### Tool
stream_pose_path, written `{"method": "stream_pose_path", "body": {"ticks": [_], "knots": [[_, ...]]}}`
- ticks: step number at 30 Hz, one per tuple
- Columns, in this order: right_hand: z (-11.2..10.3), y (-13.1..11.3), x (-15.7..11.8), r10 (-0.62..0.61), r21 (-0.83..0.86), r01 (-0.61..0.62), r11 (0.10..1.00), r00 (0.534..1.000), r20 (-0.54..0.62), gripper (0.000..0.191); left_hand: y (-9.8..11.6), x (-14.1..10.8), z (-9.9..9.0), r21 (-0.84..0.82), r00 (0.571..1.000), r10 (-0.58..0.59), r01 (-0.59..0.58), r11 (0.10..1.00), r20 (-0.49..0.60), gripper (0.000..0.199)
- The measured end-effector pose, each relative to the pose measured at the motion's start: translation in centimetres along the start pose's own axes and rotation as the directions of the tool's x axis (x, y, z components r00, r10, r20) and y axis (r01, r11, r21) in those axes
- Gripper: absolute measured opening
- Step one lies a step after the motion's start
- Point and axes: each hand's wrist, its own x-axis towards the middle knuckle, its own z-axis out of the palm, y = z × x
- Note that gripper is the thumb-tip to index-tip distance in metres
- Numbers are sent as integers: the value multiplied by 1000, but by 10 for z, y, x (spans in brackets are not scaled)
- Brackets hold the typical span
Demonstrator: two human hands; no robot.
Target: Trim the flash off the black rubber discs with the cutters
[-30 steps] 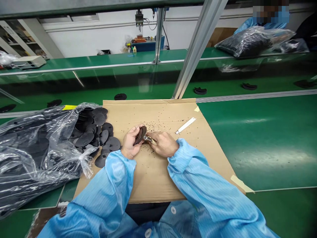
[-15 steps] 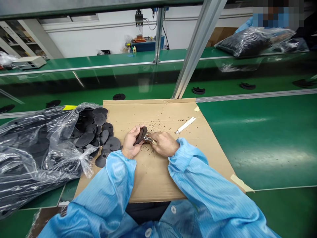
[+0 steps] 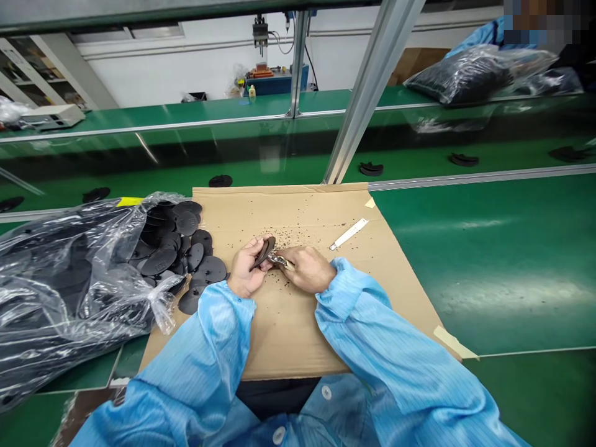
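Observation:
My left hand [image 3: 246, 268] is closed around black oval plastic discs [image 3: 263, 252], tilted on edge; two appear to be stacked. Gripped in my right hand [image 3: 308, 268] is a pair of nippers [image 3: 280, 261], its metal jaws against the right edge of the discs. The fingers of my right hand hide most of the handles. Both hands are above a cardboard sheet [image 3: 298, 347] scattered with tiny black bits [image 3: 293, 237]. A white-handled craft knife [image 3: 349, 234] lies on the cardboard, beyond my right hand.
On the left, a clear plastic bag [image 3: 69, 285] spills several black discs [image 3: 209, 269] onto the cardboard. A metal post [image 3: 358, 118] rises behind it. Black parts lie along the green conveyor [image 3: 279, 169]. Another person's blue sleeve [image 3: 479, 38] shows behind a filled bag [image 3: 465, 74].
The parts on the conveyor have shifted slightly left. My hands stay in nearly the same place, with the nippers still at the discs. The person at the back right has moved right.

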Motion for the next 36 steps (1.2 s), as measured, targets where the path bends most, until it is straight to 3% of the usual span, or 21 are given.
{"method": "stream_pose_path", "body": {"ticks": [8, 15, 17, 20, 22, 24, 26, 28, 31, 33, 34, 36], "knots": [[5, 3, 1, -34, 165, 42, 985, 998, -53, 24, 3, -2, -2, -101, 996, -76, 80, 992, 42, 13], [8, 7, 2, 85, 363, -48, 931, 993, -87, 11, 1, 0, -5, -166, 995, -66, 77, 983, 73, 12], [7, 9, 2, 160, 555, -99, 826, 985, -62, 17, 1, 1, -5, -177, 998, -36, 43, 983, 43, 9], [4, 13, 3, 246, 846, -127, 518, 969, -6, 37, 0, 3, -3, -156, 998, 39, -48, 987, -58, 12], [1, 15, 5, 308, 939, -119, 323, 951, 15, 43, -1, 4, -2, -132, 992, 84, -96, 987, -96, 18], [-1, 19, 6, 376, 970, -120, 210, 926, 33, 43, -2, 5, -1, -133, 988, 118, -130, 983, -95, 21], [-2, 22, 7, 419, 973, -140, 183, 907, 51, 43, -4, 7, -1, -142, 986, 141, -152, 978, -85, 25], [-1, 23, 7, 456, 951, -132, 281, 890, -11, 42, -6, 8, -2, -132, 986, 141, -153, 979, -91, 27], [3, 20, 6, 466, 749, -59, 660, 814, -346, 33, -7, 9, -2, -111, 987, 128, -139, 984, -100, 27], [4, 10, 5, 334, 483, -11, 875, 738, -587, 23, -7, 8, -2, -103, 988, 122, -132, 986, -94, 23], [4, 3, 6, 242, 356, 14, 934, 709, -662, 19, -7, 8, -2, -96, 989, 122, -130, 987, -84, 19], [2, -15, 10, 52, 155, 87, 984, 696, -716, 16, -8, 7, -1, -80, 990, 128, -132, 988, -58, 12]]}}
